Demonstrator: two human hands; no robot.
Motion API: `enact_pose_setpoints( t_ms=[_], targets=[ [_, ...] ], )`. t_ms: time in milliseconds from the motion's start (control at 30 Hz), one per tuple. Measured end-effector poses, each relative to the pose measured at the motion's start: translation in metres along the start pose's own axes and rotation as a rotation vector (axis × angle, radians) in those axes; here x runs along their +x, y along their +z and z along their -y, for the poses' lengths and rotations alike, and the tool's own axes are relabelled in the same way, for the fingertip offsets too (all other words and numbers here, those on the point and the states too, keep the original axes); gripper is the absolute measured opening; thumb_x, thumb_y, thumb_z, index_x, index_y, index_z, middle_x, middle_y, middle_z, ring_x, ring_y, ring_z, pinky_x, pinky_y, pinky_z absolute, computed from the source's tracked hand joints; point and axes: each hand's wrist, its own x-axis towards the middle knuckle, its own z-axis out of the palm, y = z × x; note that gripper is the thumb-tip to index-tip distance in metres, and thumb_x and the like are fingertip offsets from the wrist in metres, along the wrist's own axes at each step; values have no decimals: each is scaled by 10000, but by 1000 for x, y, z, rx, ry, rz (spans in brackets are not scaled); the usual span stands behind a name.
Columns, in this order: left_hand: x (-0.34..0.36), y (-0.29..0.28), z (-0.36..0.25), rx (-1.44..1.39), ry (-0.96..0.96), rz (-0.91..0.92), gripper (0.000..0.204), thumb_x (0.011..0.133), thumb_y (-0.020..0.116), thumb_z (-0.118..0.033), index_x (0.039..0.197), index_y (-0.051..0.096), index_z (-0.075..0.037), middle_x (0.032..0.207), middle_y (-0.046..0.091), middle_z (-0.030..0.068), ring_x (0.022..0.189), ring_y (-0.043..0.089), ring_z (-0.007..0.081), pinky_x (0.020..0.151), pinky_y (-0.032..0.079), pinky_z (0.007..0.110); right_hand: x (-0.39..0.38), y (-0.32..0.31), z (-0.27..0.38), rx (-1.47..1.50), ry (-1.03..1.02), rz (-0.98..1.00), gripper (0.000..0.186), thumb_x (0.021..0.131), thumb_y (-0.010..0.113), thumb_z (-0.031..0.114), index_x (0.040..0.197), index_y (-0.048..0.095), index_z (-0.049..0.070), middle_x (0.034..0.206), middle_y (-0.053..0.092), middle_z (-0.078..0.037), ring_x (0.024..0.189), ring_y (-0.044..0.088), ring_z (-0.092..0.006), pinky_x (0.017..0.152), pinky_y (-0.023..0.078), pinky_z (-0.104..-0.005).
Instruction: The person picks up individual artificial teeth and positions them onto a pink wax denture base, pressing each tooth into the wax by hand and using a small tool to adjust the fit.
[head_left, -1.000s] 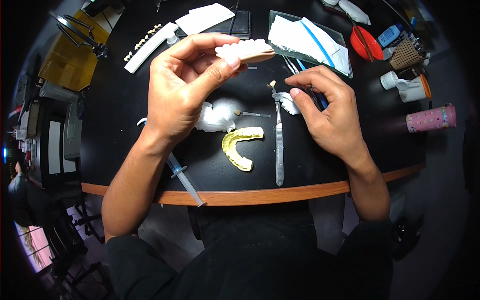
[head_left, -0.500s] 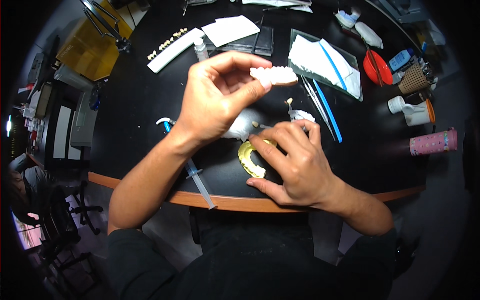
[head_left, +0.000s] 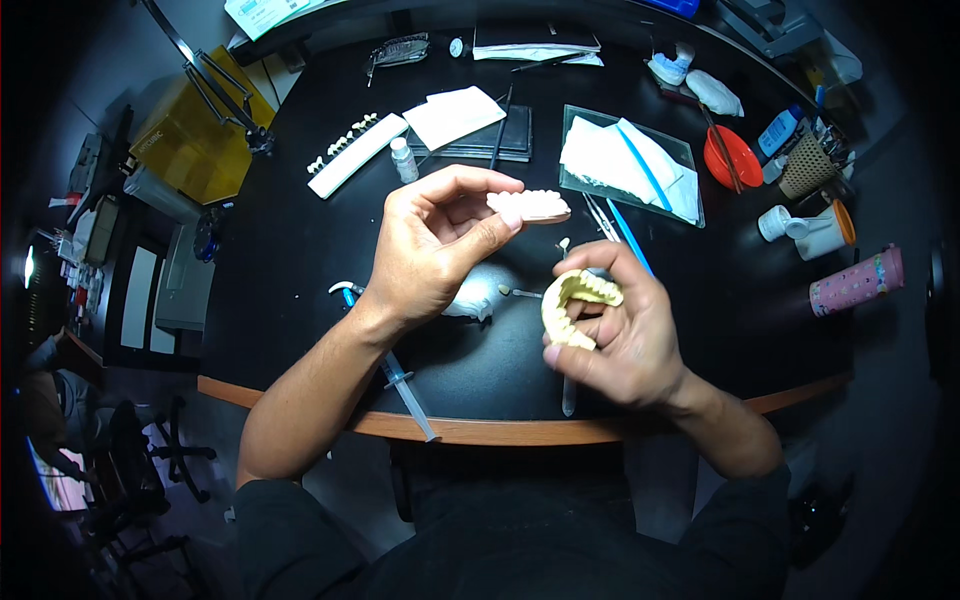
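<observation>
Between the thumb and fingers of my left hand [head_left: 435, 230] is a pinkish-white dental model [head_left: 535, 206], raised above the table with its row of teeth upward. My right hand [head_left: 635, 340] grips a yellow horseshoe-shaped dental cast [head_left: 556, 312], its thumb at one end and its fingers behind the arch. The two models are apart, the yellow one lower and to the right. Below my left hand lies a crumpled white piece [head_left: 470, 300]. Beside it, a small tooth-coloured piece on a thin handle [head_left: 520, 292] rests on the black table. My left wrist partly covers a syringe [head_left: 408, 400].
A tooth shade guide [head_left: 357, 157], a small clear bottle [head_left: 404, 160] and white paper sheets [head_left: 455, 117] lie at the back. To the right are a glass slab [head_left: 690, 205], a red bowl [head_left: 735, 150], an orange-white cup [head_left: 828, 232] and a pink tumbler [head_left: 856, 284]. A wooden edge [head_left: 480, 431] runs along the front.
My right hand has lifted the yellow cast off the table and turned it, moving right. The pinkish-white model stays in my left hand, slightly lower in the picture. The view has shifted.
</observation>
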Motion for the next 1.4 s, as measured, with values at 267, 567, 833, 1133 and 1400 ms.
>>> enact_pose_setpoints(
  t_ms=[267,567,833,1133,1400],
  targets=[
    [2,3,-4,-6,-33,23,304,932,776,0,1212,662,40,1048,748,107,922,704,105,848,554,237,18,-34,15,173,66,-223,449,961,693,-32,1333,443,-14,1193,613,-172,1085,733,-256,766,678,-316],
    [-2,11,0,-116,-136,141,376,894,774,83,1220,597,21,1173,724,162,1119,723,184,1013,592,318,16,-39,15,183,-22,-257,223,1135,382,142,1283,450,-11,1252,595,-257,1215,675,-380,925,656,-469],
    [-11,20,0,-223,-292,177,371,907,778,60,1235,610,18,1196,733,158,1116,721,174,992,607,321,14,-28,14,60,13,-311,284,1111,510,152,1333,451,-15,1242,619,-202,1087,713,-219,791,690,-379],
    [-8,17,6,-402,-377,112,374,915,789,13,1265,656,20,1221,725,154,1148,711,207,1046,568,343,10,-37,13,351,4,-172,543,1124,373,330,1520,448,-35,1346,650,-227,1235,672,-328,989,603,-490],
    [-9,15,7,-417,-339,62,365,920,768,24,1270,665,26,1197,735,153,1138,715,197,1042,562,327,11,-34,13,381,-28,-59,571,1125,399,212,1637,276,-8,1567,471,-268,1425,529,-389,1154,475,-535]
  ],
)
